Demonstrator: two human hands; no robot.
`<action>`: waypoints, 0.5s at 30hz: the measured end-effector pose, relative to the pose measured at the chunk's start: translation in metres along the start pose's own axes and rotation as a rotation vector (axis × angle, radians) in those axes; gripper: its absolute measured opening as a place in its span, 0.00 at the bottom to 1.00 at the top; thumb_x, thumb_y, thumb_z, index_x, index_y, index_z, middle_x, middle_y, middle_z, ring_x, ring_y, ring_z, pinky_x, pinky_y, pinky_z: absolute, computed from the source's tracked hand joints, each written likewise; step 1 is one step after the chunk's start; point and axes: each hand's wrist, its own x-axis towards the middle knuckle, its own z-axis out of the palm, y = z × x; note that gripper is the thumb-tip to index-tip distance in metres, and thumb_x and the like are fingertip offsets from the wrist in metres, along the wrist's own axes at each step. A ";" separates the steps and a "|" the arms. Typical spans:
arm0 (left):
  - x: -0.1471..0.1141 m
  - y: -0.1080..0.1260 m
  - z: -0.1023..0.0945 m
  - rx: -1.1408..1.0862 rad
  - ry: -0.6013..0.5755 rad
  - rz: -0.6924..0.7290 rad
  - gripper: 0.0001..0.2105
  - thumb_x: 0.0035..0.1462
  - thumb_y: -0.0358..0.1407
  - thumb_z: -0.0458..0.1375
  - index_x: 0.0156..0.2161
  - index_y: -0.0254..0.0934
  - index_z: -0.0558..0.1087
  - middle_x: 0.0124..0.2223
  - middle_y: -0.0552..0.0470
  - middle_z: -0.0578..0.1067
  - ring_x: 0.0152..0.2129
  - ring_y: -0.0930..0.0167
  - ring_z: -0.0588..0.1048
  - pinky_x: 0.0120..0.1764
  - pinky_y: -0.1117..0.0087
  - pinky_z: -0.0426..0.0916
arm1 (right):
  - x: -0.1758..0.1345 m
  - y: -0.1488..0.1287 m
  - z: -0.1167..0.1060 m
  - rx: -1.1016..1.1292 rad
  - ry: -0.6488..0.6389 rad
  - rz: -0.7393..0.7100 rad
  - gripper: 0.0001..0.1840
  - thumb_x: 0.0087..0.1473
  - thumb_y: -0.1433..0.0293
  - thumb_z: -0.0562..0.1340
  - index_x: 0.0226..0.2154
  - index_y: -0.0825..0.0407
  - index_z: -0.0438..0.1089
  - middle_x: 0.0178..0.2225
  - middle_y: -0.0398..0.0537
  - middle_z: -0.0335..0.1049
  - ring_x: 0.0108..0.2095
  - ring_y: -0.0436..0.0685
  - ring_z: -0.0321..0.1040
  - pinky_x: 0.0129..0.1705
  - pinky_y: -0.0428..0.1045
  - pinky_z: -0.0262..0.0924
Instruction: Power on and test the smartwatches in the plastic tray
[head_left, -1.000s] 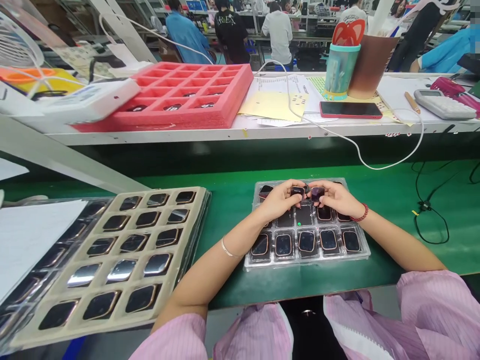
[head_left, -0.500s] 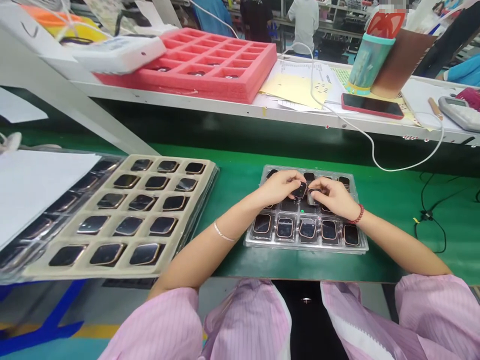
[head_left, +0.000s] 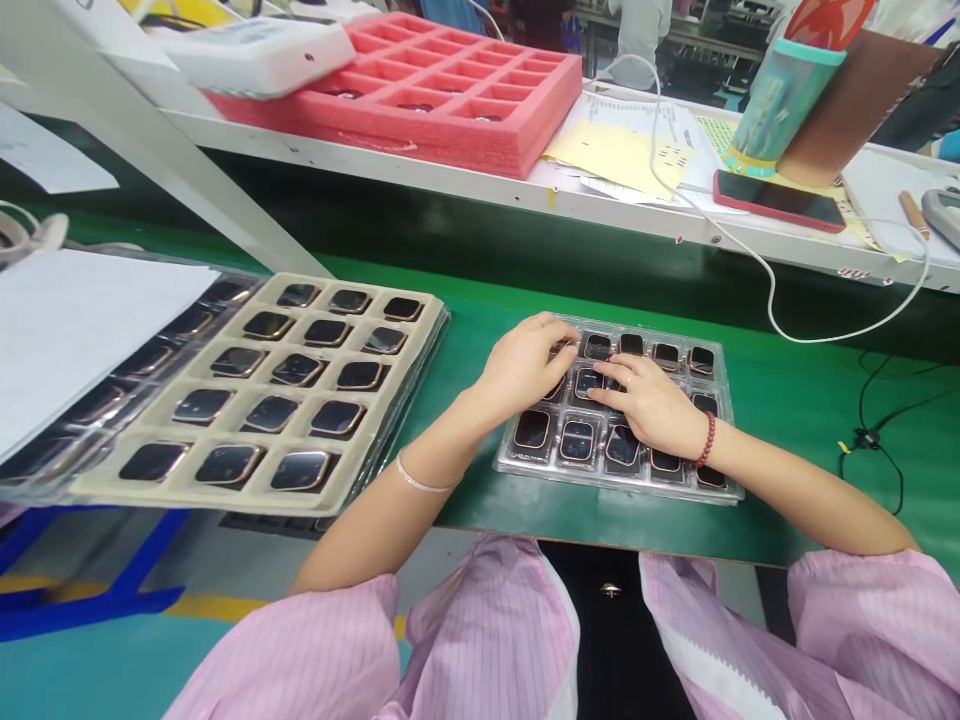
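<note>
A clear plastic tray (head_left: 611,482) lies on the green bench, with dark square-faced watch cases, rimmed in gold, in its compartments. My left hand (head_left: 521,365) reaches over the tray's upper left corner. Its thumb and fingers are apart around a watch case there, partly hidden; whether they touch it I cannot tell. Fingers spread, my right hand (head_left: 656,405) lies palm down over the middle rows, its fingertips at a watch case (head_left: 589,382) seated in the middle row. The hand covers several cases beneath it.
To the left stands a beige tray (head_left: 247,432) filled with similar watch cases, beside white paper (head_left: 90,330) over another tray. The shelf above carries a pink foam tray (head_left: 517,130), a phone (head_left: 780,200) and a teal cup (head_left: 784,105). A white cable (head_left: 772,290) hangs down from it.
Both hands held watch cases above the tray; these are no longer in the fingers. My left hand has moved to the upper left corner, and my right hand has flattened over the tray. The view has shifted.
</note>
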 end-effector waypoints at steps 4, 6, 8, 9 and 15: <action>0.011 0.010 -0.016 -0.007 0.018 0.049 0.14 0.62 0.35 0.51 0.46 0.35 0.78 0.47 0.46 0.78 0.46 0.62 0.75 0.50 0.60 0.70 | -0.004 0.007 -0.006 0.103 0.075 0.009 0.27 0.58 0.83 0.51 0.52 0.53 0.75 0.57 0.57 0.70 0.59 0.66 0.62 0.59 0.67 0.62; 0.021 0.020 -0.016 0.010 -0.005 0.099 0.14 0.62 0.33 0.51 0.45 0.35 0.78 0.47 0.47 0.78 0.46 0.63 0.75 0.50 0.60 0.70 | -0.012 0.014 -0.015 0.128 0.125 0.036 0.25 0.58 0.83 0.51 0.51 0.52 0.75 0.54 0.56 0.72 0.56 0.66 0.64 0.58 0.66 0.64; 0.032 0.033 -0.009 0.049 -0.064 0.172 0.14 0.61 0.30 0.51 0.45 0.36 0.79 0.47 0.47 0.79 0.46 0.62 0.75 0.51 0.60 0.70 | -0.024 0.021 -0.026 0.125 0.149 0.091 0.20 0.61 0.80 0.53 0.47 0.52 0.76 0.50 0.56 0.75 0.51 0.65 0.68 0.55 0.65 0.66; 0.037 0.039 -0.005 0.076 -0.106 0.214 0.15 0.61 0.29 0.50 0.44 0.36 0.79 0.48 0.47 0.79 0.47 0.62 0.75 0.50 0.60 0.70 | -0.031 0.024 -0.031 0.117 0.153 0.122 0.18 0.61 0.79 0.54 0.45 0.52 0.76 0.47 0.55 0.75 0.49 0.64 0.69 0.53 0.65 0.66; 0.048 0.056 0.005 0.264 -0.277 0.371 0.20 0.61 0.26 0.47 0.48 0.40 0.80 0.50 0.46 0.79 0.47 0.63 0.76 0.50 0.61 0.71 | -0.051 0.022 -0.041 0.054 0.074 0.174 0.22 0.60 0.82 0.53 0.49 0.52 0.76 0.47 0.56 0.74 0.49 0.65 0.66 0.51 0.64 0.68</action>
